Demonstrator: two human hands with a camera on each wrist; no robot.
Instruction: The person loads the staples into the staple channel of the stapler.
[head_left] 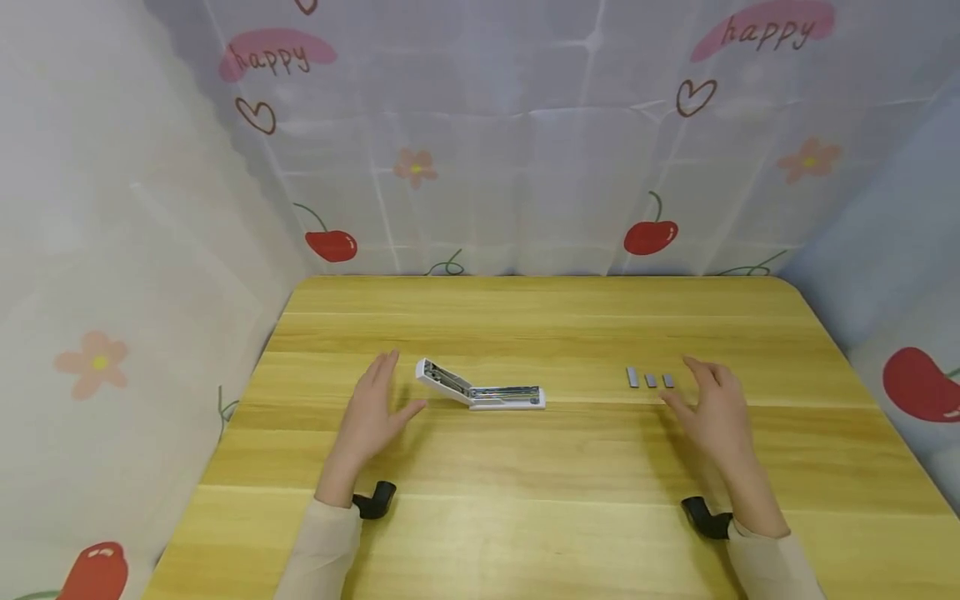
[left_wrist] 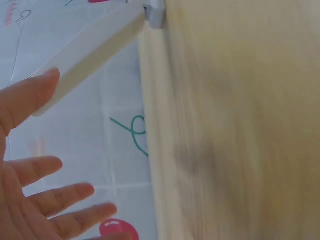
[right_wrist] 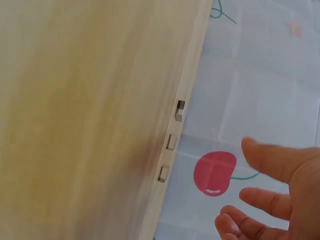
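A white stapler [head_left: 507, 400] lies on the wooden table, its top arm swung up and back to the left so the metal inside shows. Just left of that raised arm hovers my left hand [head_left: 372, 414], fingers spread and holding nothing. In the left wrist view the thumb appears in front of the stapler's white arm [left_wrist: 95, 45]; whether they touch I cannot tell. Three small grey staple strips [head_left: 650, 381] lie in a row at the right. Beside them is my right hand [head_left: 716, 414], its fingers relaxed and apart from the strips, also seen in the right wrist view.
Pale wood forms the table [head_left: 525, 475], with its far edge against a printed curtain [head_left: 510, 167] of cherries and hearts. Black mounts [head_left: 377, 500] sit at both wrists. Curtain also hangs along the left and right sides.
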